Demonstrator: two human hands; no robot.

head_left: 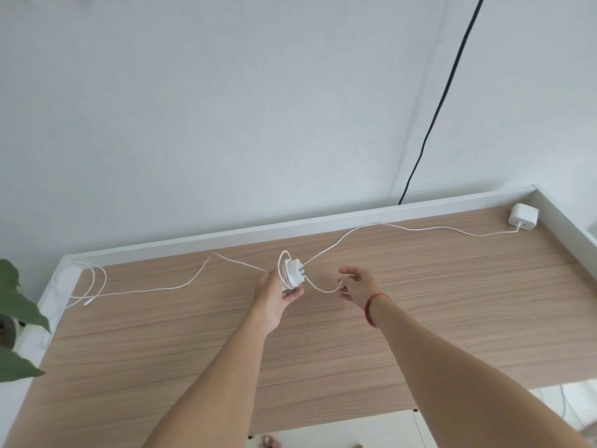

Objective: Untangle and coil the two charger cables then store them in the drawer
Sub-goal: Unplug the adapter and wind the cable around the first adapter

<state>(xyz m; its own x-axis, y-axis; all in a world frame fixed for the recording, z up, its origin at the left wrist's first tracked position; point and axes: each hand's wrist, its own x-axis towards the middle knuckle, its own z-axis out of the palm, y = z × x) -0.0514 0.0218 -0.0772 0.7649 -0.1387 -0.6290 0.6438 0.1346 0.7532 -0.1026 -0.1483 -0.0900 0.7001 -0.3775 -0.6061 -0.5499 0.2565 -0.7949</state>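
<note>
My left hand (277,294) grips a white charger plug (294,272) with cable loops wound round it, prongs pointing right. From it a short free end of that cable (319,287) curves to my right hand (357,284), which pinches its connector tip. A second white charger block (523,215) lies at the far right corner of the wooden desk (323,344). Its long cable (420,228) runs left across the desk, passes behind the held plug, and ends in loose loops (93,282) at the far left.
A white rail (258,229) edges the desk's back and right side. A black cord (442,98) hangs down the wall behind. Green plant leaves (19,308) stand at the left edge. White drawer fronts (339,430) show below the desk's front edge.
</note>
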